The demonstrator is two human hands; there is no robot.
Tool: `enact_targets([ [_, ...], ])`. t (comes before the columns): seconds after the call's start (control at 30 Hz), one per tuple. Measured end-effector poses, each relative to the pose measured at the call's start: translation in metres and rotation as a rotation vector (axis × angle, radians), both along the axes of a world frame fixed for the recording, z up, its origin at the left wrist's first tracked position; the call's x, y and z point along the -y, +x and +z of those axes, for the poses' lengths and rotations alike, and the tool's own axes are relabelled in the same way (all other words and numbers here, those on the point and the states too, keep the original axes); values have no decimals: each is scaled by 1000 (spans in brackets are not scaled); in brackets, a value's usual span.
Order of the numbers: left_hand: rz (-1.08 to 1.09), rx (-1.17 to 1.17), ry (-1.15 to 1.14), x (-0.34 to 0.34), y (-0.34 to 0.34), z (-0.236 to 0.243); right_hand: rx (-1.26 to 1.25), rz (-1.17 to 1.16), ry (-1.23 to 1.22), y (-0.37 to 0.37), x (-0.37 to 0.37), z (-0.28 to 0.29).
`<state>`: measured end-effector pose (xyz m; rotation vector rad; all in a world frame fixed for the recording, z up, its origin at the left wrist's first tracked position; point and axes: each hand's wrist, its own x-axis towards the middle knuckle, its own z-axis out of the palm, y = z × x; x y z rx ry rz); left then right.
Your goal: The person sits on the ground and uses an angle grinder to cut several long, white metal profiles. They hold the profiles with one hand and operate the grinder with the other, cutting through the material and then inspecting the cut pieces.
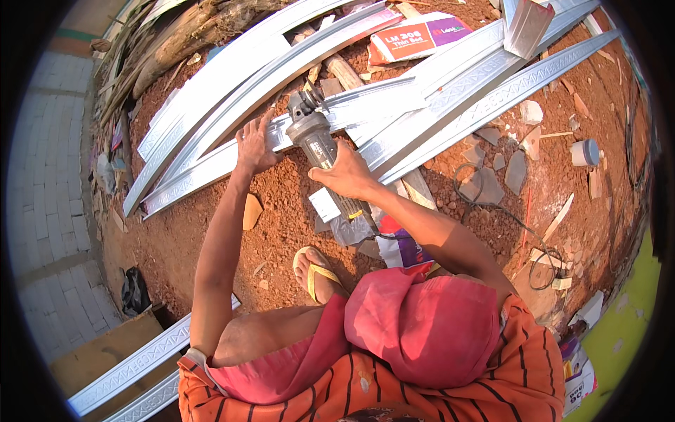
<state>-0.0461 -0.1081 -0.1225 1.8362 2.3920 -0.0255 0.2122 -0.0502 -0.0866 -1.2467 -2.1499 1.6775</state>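
Right hand point(344, 171): one, closed around the body of an angle grinder point(320, 149); thumb across the near side, wrist angled in from the lower right, forearm slanting over the bent knee.

Angle grinder: one, dark, in the right hand's grip, head pointing away from the wearer and lying over a silvery metal channel point(200, 178).

Left hand point(256, 145): one, just left of the grip, arm nearly straight; fingers spread and extended, laid over that channel, not closed around the tool.

White card point(324, 204): one, just below the grip.

Printed bag point(411, 250): one, white, purple and red, below and right of the grip.

Yellow sandal point(325, 283): one in view, on a foot below the grip.

Power cord point(517, 219): looped on the red soil point(450, 186), right of the grip.

Orange and purple packet point(420, 36): one, beyond the grip, up and right.

Lidded tub point(585, 152): one, pale, far right of the grip.

Lower-left channels point(133, 360): two, well apart from the grip.

Black plastic bag point(134, 290): one, far left of the grip.

Obscured: several right-hand fingers, behind the tool; the grinder's disc, not made out; part of the printed bag, behind the right forearm; channels beyond the grip, overlapping and glaring, no sure count; lower-left channels, cut off by the rim.
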Motion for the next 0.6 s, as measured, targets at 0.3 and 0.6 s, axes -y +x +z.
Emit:
enact_targets([
  [0.3,74,-12,-62,-6,21,4,7,-47,-30,3,-5,8],
  [0.6,58,-67,19,-3,24,4,21,-117,-61,14,-24,2],
])
